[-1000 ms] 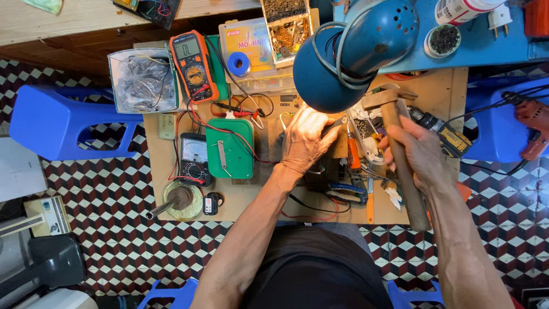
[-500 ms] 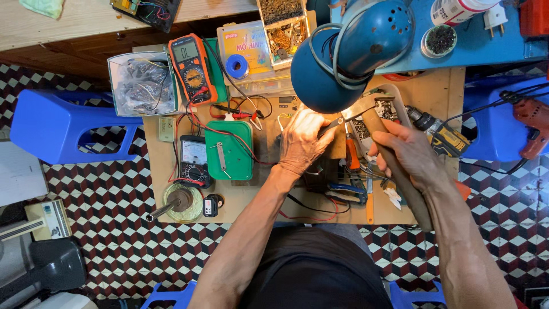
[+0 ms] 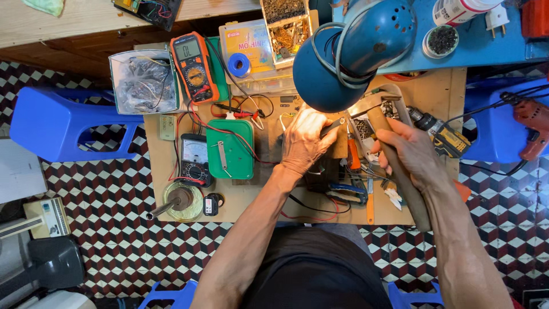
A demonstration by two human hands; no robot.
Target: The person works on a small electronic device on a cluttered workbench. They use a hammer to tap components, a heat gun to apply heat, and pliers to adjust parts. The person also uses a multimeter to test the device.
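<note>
We are looking at a small home electronics repair bench. A low wooden table (image 3: 434, 91) stands on patterned floor tiles (image 3: 86, 189) between blue plastic stools (image 3: 63, 123). On it we see two multimeters (image 3: 193, 66), red test leads (image 3: 229, 111), a parts tray (image 3: 286, 23) at the far side, pliers (image 3: 346, 191) and a blue desk lamp (image 3: 354, 51). A red drill (image 3: 532, 123) lies at the right.

Blue lamp (image 3: 354, 51), orange multimeter (image 3: 193, 66), green box (image 3: 230, 149), red-black-white checkered floor (image 3: 97, 229).
</note>
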